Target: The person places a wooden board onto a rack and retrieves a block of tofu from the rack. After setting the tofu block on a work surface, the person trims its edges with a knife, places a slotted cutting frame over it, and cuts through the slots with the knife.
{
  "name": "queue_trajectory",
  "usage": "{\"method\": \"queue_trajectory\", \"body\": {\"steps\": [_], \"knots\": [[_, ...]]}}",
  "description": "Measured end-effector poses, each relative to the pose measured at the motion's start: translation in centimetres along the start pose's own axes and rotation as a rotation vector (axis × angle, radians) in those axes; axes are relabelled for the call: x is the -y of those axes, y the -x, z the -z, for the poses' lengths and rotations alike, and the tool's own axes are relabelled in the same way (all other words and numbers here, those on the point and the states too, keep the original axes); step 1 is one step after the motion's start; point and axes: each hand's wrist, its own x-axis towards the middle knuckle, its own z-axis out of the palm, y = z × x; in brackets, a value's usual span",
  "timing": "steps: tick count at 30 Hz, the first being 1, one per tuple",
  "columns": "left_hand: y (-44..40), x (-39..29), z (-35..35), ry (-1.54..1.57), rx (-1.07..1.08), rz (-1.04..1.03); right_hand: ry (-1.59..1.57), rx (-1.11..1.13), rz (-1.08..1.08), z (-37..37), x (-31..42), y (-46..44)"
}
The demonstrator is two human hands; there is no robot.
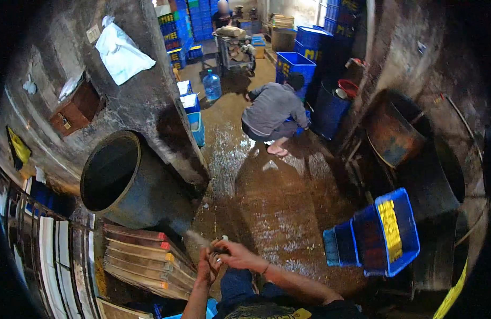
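Both of my hands meet low in the middle of the head view, in front of my legs. My left hand is closed, fingers bent upward. My right hand reaches across from the right, its fingers pinched together against the left. From between them a blurred, greyish, blade-like thing sticks out up and to the left. Small whitish bits show at the fingers. Which hand grips the blade-like thing I cannot tell, and what the right fingers pinch is hidden.
A stack of wooden trays stands close on the left, beneath a large drum. Blue crates lie tilted on the right. Ahead, a person squats on the wet floor; a water jug stands beyond.
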Motion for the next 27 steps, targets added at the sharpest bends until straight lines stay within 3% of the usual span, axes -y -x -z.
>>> {"method": "queue_trajectory", "body": {"steps": [1, 2, 4, 6, 8, 9, 11, 12, 13, 14, 15, 16, 17, 18, 19, 20, 23, 25, 27], "knots": [[-1.9, -1.3, -0.8, 0.115, 0.124, -0.027, -0.018, 0.105, -0.056, 1.1, 1.7, -2.5], [-3.4, -2.7, -2.1, 0.133, 0.114, -0.033, -0.012, 0.125, -0.062, 1.4, 1.2, -5.0], [-7.6, -5.5, -4.8, -0.006, 0.042, -0.25, 0.105, 0.092, 0.028, 3.2, -0.2, -9.8], [-14.9, -6.7, -3.9, 0.162, 0.017, -0.243, 0.135, 0.115, -0.047, 8.7, 0.9, -14.4], [-21.3, -9.4, -4.2, 0.3, -0.028, -0.243, 0.219, 0.05, -0.02, 13.7, -1.9, -19.2], [-24.2, -11.2, -4.9, 0.248, -0.075, -0.267, 0.215, -0.108, 0.067, 16.7, -4.9, -21.0], [-30.6, -15.1, -5.5, 0.263, -0.055, -0.253, 0.121, -0.252, -0.184, 24.1, -11.3, -23.4], [-33.2, -16.4, -6.2, 0.288, -0.053, -0.242, 0.411, -0.398, -0.193, 27.8, -14.6, -23.3], [-35.0, -18.7, -8.3, 0.208, -0.048, -0.257, 0.367, -0.394, -0.37, 31.4, -17.0, -22.5], [-37.4, -20.2, -9.7, 0.209, -0.05, -0.243, -0.006, -0.431, -0.603, 34.6, -16.7, -20.9], [-39.9, -21.8, -10.9, 0.12, -0.029, -0.141, 0.194, -0.501, -0.575, 37.2, -25.8, -17.9], [-42.5, -23.7, -12.1, 0.03, -0.006, -0.05, 0.571, -0.507, -0.664, 39.2, -30.0, -14.7], [-43.9, -25.6, -15.3, -0.062, 0.043, -0.129, 0.35, -0.442, -1.045, 40.5, -28.6, -13.0], [-46.4, -26.8, -16.8, -0.069, 0.041, -0.141, 0.609, -0.53, -0.93, 40.5, -31.2, -9.7], [-49.0, -27.7, -18.0, -0.114, 0.058, -0.105, 0.572, -0.123, -1.332, 42.1, -36.6, -7.8], [-51.4, -28.4, -18.8, -0.157, 0.074, -0.064, 0.661, -0.314, -1.099, 40.9, -42.3, -2.8], [-63.3, -31.1, -22.3, -0.079, 0.139, -0.034, -0.173, -0.775, -1.396, 44.4, -30.8, -17.1], [-68.8, -33.0, -25.3, -0.107, 0.136, -0.026, -0.589, -0.797, -1.142, 49.1, -27.6, -27.5], [-75.0, -34.7, -28.2, -0.099, 0.151, -0.028, 0.081, -0.663, -0.711, 53.7, -29.9, -38.6]]}}
